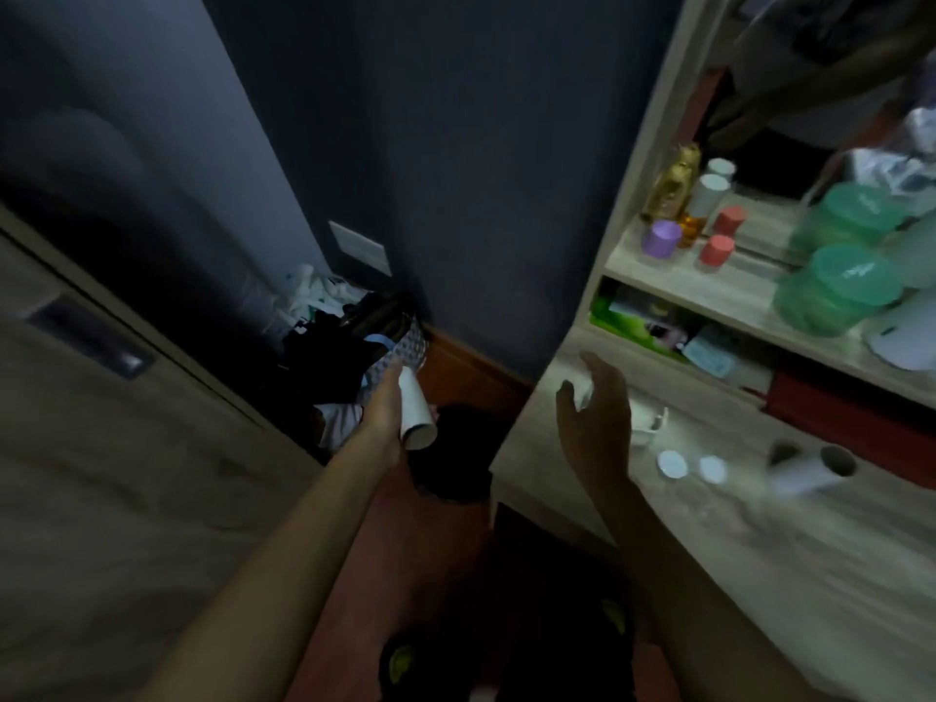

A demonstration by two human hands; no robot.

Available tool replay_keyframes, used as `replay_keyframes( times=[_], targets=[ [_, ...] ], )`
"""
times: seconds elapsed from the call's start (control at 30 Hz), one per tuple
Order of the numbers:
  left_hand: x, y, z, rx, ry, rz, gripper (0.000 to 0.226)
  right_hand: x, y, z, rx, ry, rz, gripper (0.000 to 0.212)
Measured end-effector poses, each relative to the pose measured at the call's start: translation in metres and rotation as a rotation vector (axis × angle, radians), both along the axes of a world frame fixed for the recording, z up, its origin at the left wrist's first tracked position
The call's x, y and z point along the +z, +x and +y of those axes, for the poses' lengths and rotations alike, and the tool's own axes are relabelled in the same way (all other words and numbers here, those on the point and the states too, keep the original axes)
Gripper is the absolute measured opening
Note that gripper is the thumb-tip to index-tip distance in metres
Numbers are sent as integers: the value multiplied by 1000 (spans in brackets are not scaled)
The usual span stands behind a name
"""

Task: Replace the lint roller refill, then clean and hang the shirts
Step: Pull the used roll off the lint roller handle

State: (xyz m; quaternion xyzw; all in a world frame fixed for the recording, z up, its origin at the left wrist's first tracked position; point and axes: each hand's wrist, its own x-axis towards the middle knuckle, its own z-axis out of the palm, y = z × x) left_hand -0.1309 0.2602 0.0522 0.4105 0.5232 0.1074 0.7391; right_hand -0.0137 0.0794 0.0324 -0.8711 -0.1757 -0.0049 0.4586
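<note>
Dim corner, blue-grey wall, pale wood-grain desk (759, 549) at 4 o'clock. Left hand (390, 412) wrapped around white cardboard roller tube (415, 410) over black round bin (456, 453). Right hand (595, 407) curled on something white, unclear. Blur, poor light: tube could miss the bin.

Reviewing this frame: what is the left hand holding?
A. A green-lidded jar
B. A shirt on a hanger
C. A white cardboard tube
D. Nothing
C: the left hand is wrapped around a white cardboard tube, its open end facing the camera, held out above the dark bin on the floor.
</note>
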Motion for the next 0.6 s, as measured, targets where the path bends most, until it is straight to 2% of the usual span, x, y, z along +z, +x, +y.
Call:
replay_keyframes(
  times=[0.17,0.37,0.6],
  targets=[
    [-3,-43,64,-7,-70,-33,44,-3,-49,75,58,-5,12,42],
    [-19,-47,106,-93,-110,-29,45,-23,-79,136,98,-46,68,41],
    [-102,-34,151,-168,-16,211,42,-109,-80,177,158,-252,230,44]
  ],
)
